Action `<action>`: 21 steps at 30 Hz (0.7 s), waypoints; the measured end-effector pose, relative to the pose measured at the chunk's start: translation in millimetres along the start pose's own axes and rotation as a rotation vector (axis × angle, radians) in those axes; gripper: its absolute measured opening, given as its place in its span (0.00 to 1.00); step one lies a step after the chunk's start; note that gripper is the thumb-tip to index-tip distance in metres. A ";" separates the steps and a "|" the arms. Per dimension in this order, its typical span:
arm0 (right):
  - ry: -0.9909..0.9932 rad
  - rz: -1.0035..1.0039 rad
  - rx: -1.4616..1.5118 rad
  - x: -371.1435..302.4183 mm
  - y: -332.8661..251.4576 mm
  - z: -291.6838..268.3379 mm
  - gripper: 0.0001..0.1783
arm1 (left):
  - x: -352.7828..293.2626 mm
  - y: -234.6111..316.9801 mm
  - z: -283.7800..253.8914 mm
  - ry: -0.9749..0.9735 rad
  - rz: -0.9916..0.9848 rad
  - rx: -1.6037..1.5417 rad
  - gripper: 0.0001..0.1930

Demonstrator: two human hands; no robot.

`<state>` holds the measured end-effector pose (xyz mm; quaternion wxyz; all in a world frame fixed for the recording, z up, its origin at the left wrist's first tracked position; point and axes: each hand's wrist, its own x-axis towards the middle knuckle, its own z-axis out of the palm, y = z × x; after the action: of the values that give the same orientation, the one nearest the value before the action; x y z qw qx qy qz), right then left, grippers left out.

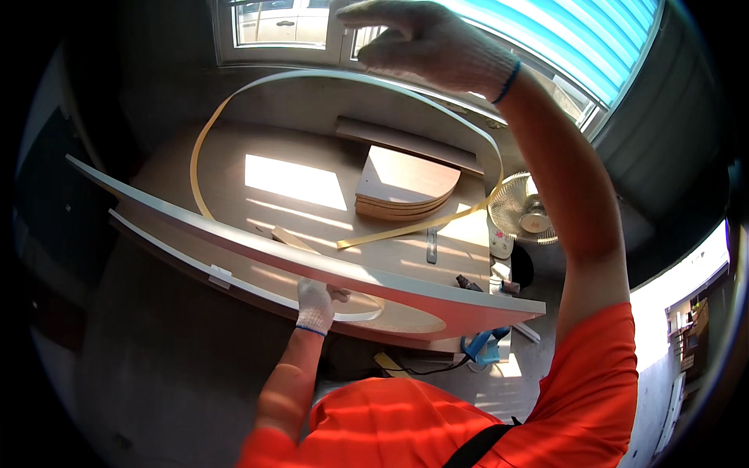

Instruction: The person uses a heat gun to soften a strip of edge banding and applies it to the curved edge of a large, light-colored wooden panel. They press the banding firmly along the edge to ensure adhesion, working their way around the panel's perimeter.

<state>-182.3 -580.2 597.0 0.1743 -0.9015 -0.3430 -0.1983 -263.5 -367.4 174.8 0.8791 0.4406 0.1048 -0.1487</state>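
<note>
My right hand (pixel 425 48), in a white knit glove, is raised high in front of the window with fingers apart and nothing visible in it. A gloved left hand (pixel 314 304), mine, is low against a long white-edged panel (pixel 312 265), its fingers curled. What they grip is partly hidden. Tilted across the near side of the worktable, the panel has a pinkish face at its right end. Close to my left hand, a white strip curls in a small loop (pixel 381 310). Beyond the panel, a long edge-banding strip (pixel 199 152), white and yellowish, arches in a wide loop over the table.
Rounded wooden boards (pixel 406 183) are stacked on the worktable (pixel 175 168), before a long brown board (pixel 409 143). A metal tool (pixel 431 246) lies nearby. Right of them is a round fan (pixel 524 210). A blue corded tool (pixel 485 345) is below the panel's right end.
</note>
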 end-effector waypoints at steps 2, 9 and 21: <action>0.224 0.158 0.045 -41.6 4.4 -45.1 0.30 | -2.5 6.6 -8.1 0.008 0.009 0.027 0.16; 0.858 0.736 -0.016 -406.9 88.1 -48.7 0.30 | 52.1 39.0 -71.0 -0.160 0.240 0.171 0.17; 0.351 2.047 0.038 -626.4 -80.6 309.3 0.50 | 14.8 97.4 -55.1 -0.083 0.161 0.212 0.15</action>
<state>-593.9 -728.3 46.3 0.3208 -0.7171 0.6138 -0.0784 -218.1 -270.2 210.0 0.8403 0.5314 0.0166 -0.1060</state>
